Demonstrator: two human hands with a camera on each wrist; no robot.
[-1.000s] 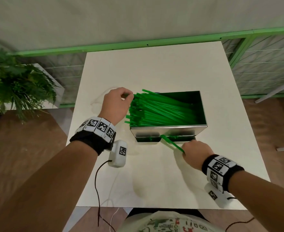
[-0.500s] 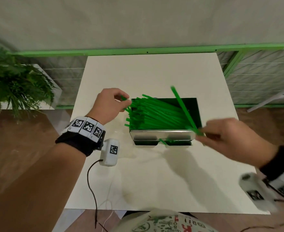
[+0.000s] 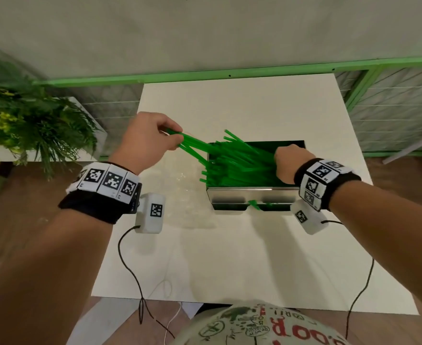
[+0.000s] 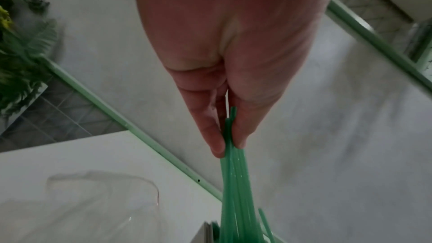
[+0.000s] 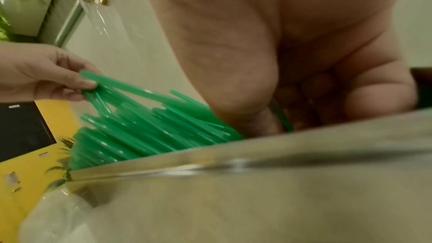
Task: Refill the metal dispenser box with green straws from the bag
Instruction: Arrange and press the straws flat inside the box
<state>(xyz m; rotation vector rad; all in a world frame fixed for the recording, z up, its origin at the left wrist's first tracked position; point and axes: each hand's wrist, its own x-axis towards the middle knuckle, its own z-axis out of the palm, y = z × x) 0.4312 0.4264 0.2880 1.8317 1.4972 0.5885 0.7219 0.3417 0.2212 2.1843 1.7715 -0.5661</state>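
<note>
The open-topped metal dispenser box (image 3: 252, 195) stands mid-table with a heap of green straws (image 3: 239, 163) lying slanted in it, their left ends sticking out over the rim. My left hand (image 3: 155, 138) is raised left of the box and pinches the ends of a few straws (image 4: 233, 173) between thumb and fingers (image 4: 216, 139). My right hand (image 3: 288, 164) is down inside the box on the heap's right end. Its fingers are curled, and a single straw (image 5: 281, 117) runs between them and the thumb. A straw end (image 3: 254, 204) pokes from the box's lower front slot.
The clear plastic bag (image 3: 187, 188) lies flat on the white table (image 3: 229, 257) between my left wrist and the box. A leafy plant (image 3: 30, 125) stands off the table's left side. A green rail (image 3: 229, 73) runs behind the far edge.
My right hand drew a straw from the front slot, swung it up and over, and now sits inside the box. My left hand has lifted a few straw ends up and leftward.
</note>
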